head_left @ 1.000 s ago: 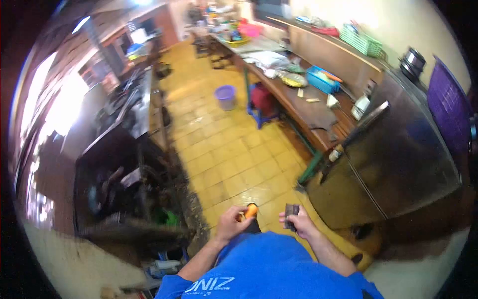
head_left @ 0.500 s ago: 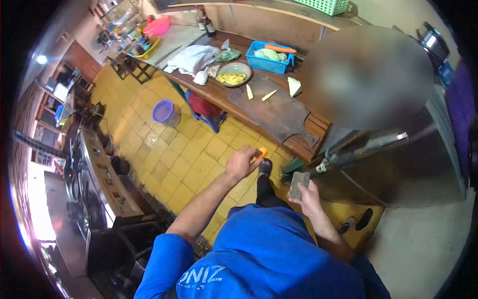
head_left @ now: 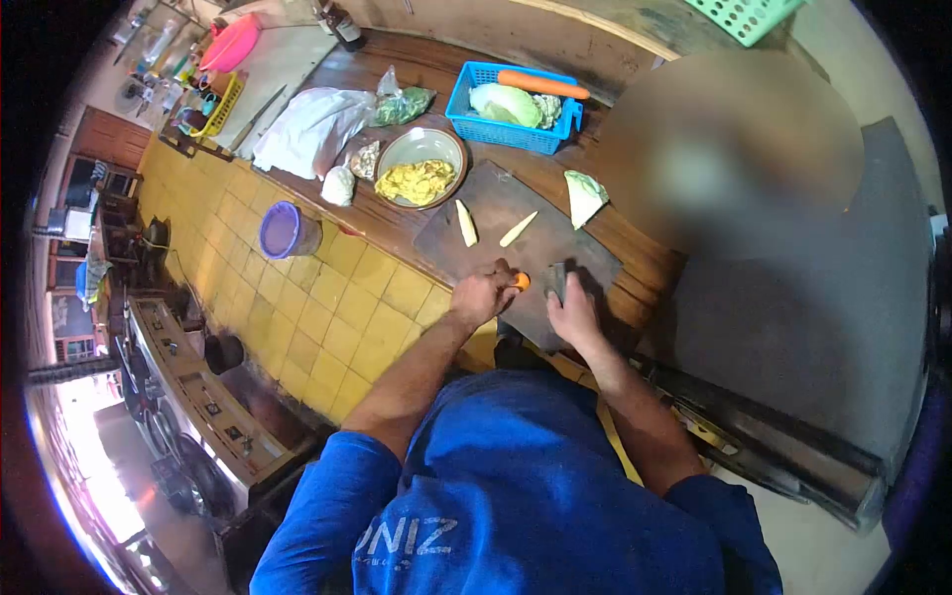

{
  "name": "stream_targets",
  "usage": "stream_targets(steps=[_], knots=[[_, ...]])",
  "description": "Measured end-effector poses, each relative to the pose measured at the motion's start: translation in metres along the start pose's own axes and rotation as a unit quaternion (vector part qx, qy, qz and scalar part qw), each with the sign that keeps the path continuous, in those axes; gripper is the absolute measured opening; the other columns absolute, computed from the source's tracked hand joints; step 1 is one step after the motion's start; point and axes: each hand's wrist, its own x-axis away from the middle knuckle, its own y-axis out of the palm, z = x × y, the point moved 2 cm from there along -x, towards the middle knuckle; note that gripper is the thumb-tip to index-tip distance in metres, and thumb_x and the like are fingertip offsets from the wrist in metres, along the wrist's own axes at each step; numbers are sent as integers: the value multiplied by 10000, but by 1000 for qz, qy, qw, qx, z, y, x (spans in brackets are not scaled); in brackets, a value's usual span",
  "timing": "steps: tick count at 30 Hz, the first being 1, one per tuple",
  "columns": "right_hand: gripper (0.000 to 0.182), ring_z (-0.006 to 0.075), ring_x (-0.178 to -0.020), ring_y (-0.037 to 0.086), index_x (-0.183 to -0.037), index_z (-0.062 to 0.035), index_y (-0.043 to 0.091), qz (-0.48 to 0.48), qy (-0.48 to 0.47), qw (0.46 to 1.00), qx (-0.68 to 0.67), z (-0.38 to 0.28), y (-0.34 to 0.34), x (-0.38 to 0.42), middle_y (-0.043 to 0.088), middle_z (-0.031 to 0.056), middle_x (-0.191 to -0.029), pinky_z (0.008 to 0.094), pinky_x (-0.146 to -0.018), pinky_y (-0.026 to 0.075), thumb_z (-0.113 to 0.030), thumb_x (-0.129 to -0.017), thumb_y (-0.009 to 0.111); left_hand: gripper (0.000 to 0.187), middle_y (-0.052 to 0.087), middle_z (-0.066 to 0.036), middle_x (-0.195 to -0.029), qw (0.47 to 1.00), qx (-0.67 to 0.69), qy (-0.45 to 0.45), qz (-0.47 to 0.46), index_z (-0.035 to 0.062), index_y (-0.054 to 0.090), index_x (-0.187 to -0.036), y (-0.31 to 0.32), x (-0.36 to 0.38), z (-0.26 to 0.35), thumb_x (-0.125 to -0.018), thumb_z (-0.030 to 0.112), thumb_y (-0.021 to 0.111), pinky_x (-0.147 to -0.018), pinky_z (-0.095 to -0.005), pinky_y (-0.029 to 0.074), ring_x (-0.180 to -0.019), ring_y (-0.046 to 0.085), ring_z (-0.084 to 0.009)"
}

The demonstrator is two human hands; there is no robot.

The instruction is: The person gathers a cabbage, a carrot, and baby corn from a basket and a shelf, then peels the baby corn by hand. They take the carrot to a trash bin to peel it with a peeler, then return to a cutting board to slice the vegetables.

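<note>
My left hand [head_left: 483,295] is closed on a small orange carrot piece [head_left: 522,282] at the near edge of the dark wooden cutting board [head_left: 496,203]. My right hand [head_left: 571,314] grips a flat dark tool [head_left: 555,281], its kind unclear, just right of the carrot piece. Two pale vegetable sticks [head_left: 466,224] lie on the board beyond my hands. A cabbage wedge [head_left: 584,195] rests at the board's far right.
A bowl of yellow shreds [head_left: 420,180], a blue basket [head_left: 464,104] with cabbage and a carrot, and white cloth lie on the wooden counter [head_left: 382,223]. A purple bucket [head_left: 285,231] stands on the yellow tile floor. Stoves run along the left. Another person stands at right.
I have moved up to the counter; both hands travelled forward from over the floor onto the cutting board's near edge, still holding the carrot piece and the dark tool.
</note>
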Motion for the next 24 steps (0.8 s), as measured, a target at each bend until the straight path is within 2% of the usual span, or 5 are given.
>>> stream_targets(steps=[4, 10, 12, 18, 24], knots=[[336, 492, -819, 591, -1063, 32, 437, -51, -52, 995, 62, -2, 23, -22, 610, 307, -836, 559, -715, 469, -166, -825, 569, 219, 635, -75, -1074, 991, -6, 125, -43, 86, 630, -992, -9, -14, -7, -794, 171, 670, -816, -395, 512, -980, 600, -310], [309, 478, -777, 603, -1035, 37, 424, -81, -23, 992, 96, -17, 27, -22, 609, 296, -786, 558, -688, 476, -134, -816, 558, 222, 613, -62, -1018, 989, -51, 69, -120, 122, 620, -1002, -14, -24, -6, -794, 194, 651, -794, -383, 525, -990, 597, -277], [285, 482, -755, 604, -1021, 35, 417, -44, -76, 992, 91, -27, 28, -18, 609, 292, -767, 564, -681, 474, -127, -821, 541, 237, 599, -102, -1043, 984, -30, 58, -167, 93, 598, -993, -18, -29, -1, -777, 158, 670, -825, -402, 513, -1000, 586, -312], [247, 484, -770, 611, -1012, 41, 401, -123, 9, 982, 141, -48, 36, -14, 607, 316, -810, 576, -679, 473, -106, -846, 511, 255, 601, -112, -1041, 990, -20, 68, -121, 89, 598, -985, -9, -26, -12, -758, 170, 682, -829, -415, 509, -998, 583, -323], [256, 477, -807, 616, -1013, 25, 400, -124, 1, 977, 173, -47, 51, -19, 618, 295, -851, 546, -714, 487, -121, -849, 532, 254, 610, -138, -986, 994, 37, 56, -82, 85, 583, -984, -14, -20, -15, -773, 189, 679, -807, -421, 510, -951, 601, -330]])
